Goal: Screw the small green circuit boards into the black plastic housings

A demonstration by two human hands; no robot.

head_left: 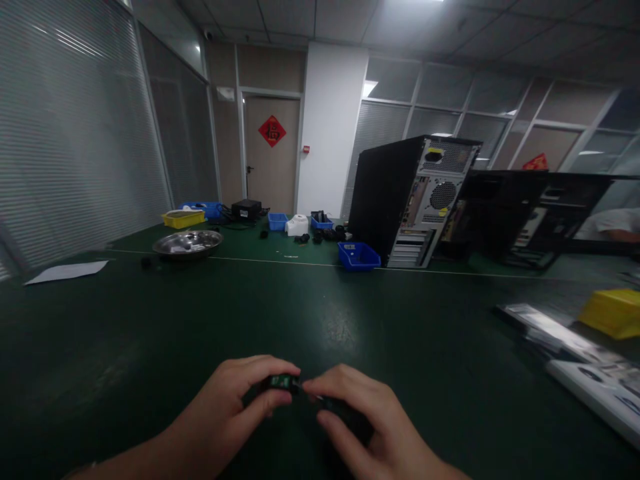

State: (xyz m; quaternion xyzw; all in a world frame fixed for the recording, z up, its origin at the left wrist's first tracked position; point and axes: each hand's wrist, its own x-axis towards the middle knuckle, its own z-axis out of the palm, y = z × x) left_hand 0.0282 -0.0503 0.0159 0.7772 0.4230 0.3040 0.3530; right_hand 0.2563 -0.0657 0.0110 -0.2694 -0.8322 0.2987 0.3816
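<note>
Between the thumb and fingers of my left hand (237, 400) is a small circuit board (283, 381), green with a dark edge or housing. My right hand (373, 417) is closed around a dark-handled tool that looks like a screwdriver (347, 413). Its thin metal shaft points left, toward the board's right end. Whether the tip touches the board is too small to tell. Both hands are close together, just above the green tabletop (200, 320) near its front edge.
A black computer tower (390, 193) stands at the back right beside a blue bin (359, 256). Back left is a metal bowl (187, 250) with small parts; a paper sheet (67, 271) lies farther left. At right are white trays (590, 387) and a yellow bin (613, 313).
</note>
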